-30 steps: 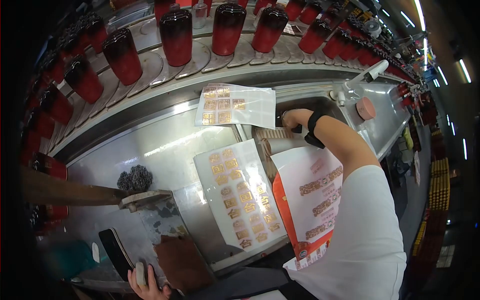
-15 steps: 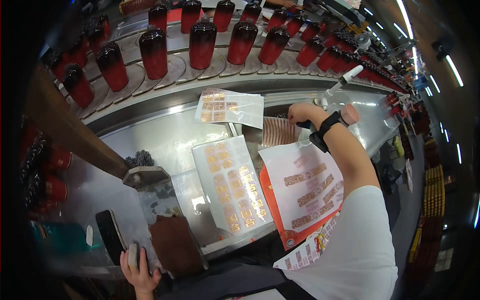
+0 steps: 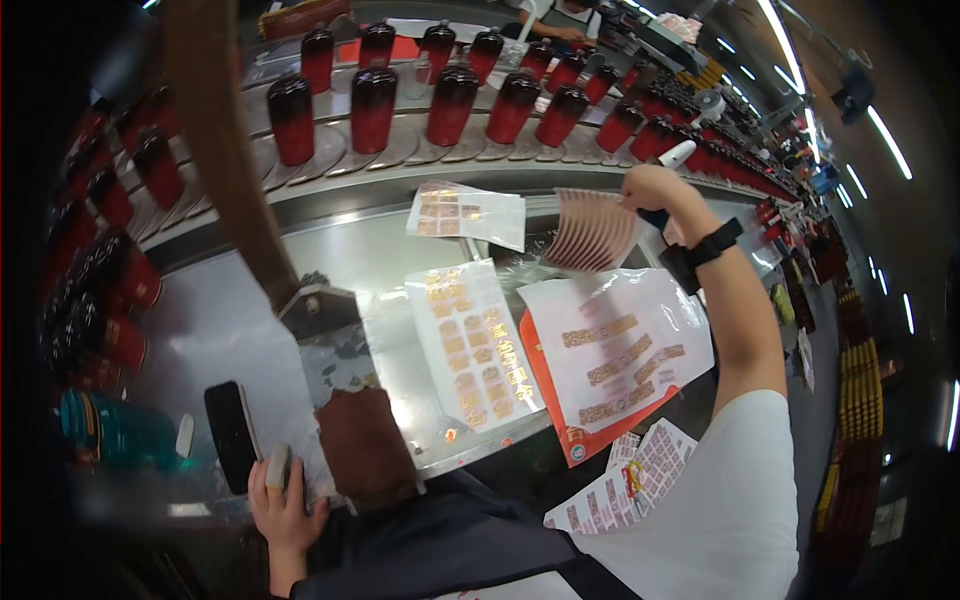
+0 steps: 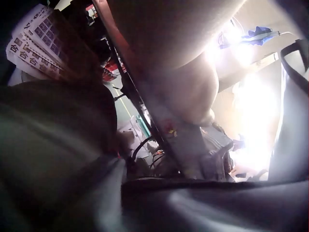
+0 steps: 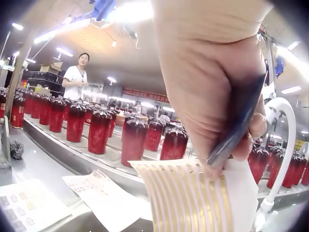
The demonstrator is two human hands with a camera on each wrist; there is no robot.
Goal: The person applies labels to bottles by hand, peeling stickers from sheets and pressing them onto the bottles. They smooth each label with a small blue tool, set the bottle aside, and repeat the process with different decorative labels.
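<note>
My right hand [image 3: 658, 192] pinches the top right corner of a curved sheet with gold stripes [image 3: 592, 232], held up over the sink. In the right wrist view the same hand [image 5: 212, 92] grips the striped sheet [image 5: 186, 195] and also has a dark flat tool [image 5: 236, 128] between palm and fingers. My left hand [image 3: 285, 505] rests on the table's near left edge beside a black phone [image 3: 232, 435], fingers fairly straight, a pale pad [image 3: 277, 468] on them. Sheets of gold labels [image 3: 474, 345] and red-gold labels [image 3: 620, 350] lie between the hands.
Red bottles [image 3: 373, 110] stand on a curved conveyor along the back. A wooden post [image 3: 225, 150] rises at left, near a brown cloth [image 3: 365, 445]. A small label sheet [image 3: 468, 214] lies by the sink; a white faucet [image 5: 285, 140] stands at right.
My right hand has lifted the striped sheet up out of the sink. The left hand stays beside the phone, while the head view has shifted.
</note>
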